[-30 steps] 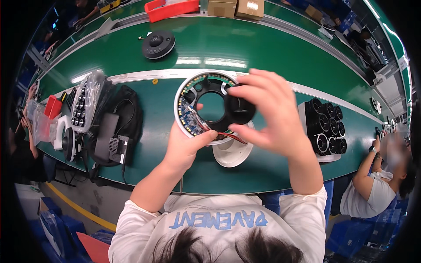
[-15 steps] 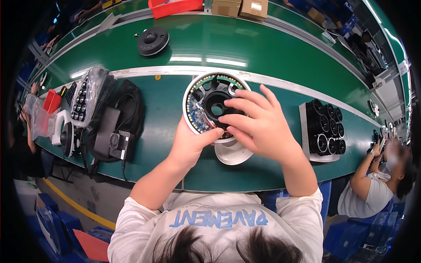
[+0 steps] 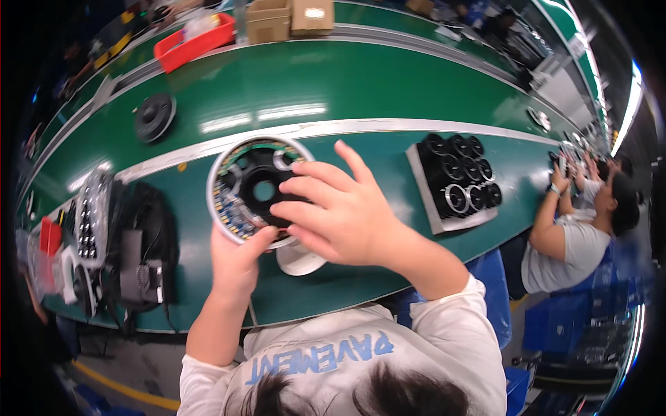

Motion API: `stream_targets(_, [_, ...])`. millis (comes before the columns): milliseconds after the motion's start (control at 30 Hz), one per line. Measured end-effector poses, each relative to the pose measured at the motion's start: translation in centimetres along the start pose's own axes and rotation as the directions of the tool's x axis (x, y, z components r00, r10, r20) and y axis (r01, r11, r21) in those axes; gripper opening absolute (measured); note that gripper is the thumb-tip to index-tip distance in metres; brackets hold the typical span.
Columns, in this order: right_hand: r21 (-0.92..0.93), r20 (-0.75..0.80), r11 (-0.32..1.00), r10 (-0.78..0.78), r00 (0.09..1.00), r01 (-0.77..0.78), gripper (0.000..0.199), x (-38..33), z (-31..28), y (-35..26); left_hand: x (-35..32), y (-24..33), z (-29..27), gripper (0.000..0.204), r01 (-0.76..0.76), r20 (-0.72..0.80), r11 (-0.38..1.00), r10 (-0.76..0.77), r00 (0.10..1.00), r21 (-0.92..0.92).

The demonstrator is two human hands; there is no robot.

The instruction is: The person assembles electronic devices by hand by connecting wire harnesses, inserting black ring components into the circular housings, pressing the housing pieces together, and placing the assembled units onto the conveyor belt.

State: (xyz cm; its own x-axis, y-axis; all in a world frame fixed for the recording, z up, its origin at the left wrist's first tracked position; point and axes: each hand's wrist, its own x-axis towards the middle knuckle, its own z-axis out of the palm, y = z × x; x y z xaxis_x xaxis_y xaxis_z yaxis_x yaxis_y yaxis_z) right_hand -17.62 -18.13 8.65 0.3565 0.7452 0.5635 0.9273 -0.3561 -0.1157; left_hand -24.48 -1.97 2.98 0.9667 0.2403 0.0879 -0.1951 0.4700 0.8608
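Note:
A round white device housing [image 3: 211,191] is held up above the bench, its open face toward me. Inside it show a blue circuit board [image 3: 234,211], a ring of small LEDs along the rim and a black round centre piece [image 3: 244,186] with a hole. My left hand [image 3: 239,260] grips the housing at its lower left, thumb over the near rim. Over the right part of the housing, my right hand [image 3: 340,211] has its fingers spread, the tips at the black centre piece; whether they press on it I cannot tell. Below the housing is a white round part [image 3: 300,261], partly hidden.
On the right stands a white tray [image 3: 436,220] with several black ring-shaped parts [image 3: 454,166]. A black bag [image 3: 156,222] and a power adapter [image 3: 141,277] lie left. Farther back are a dark round unit [image 3: 154,118], a red bin [image 3: 194,45] and cardboard boxes [image 3: 268,21]. A co-worker [image 3: 569,239] sits at right.
The whole view has swung, so the bench things appear shifted left. Both hands remain on or at the housing in much the same pose.

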Motion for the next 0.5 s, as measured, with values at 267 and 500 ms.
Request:
stream_targets(267, [0.258,0.239,0.861,0.383,0.892,-0.439,0.009,-5.6,0.5,0.2,-0.2,0.2,-1.0,0.051,0.021,-0.147,1.0,-0.019,0.989,0.016])
stream_targets(500, [0.749,0.652,0.011,0.164,0.741,-0.662,0.037,-7.7,2.7,-2.4,-0.8,-0.5,-1.3,0.051,-0.107,-0.11,0.986,0.121,0.986,0.129])
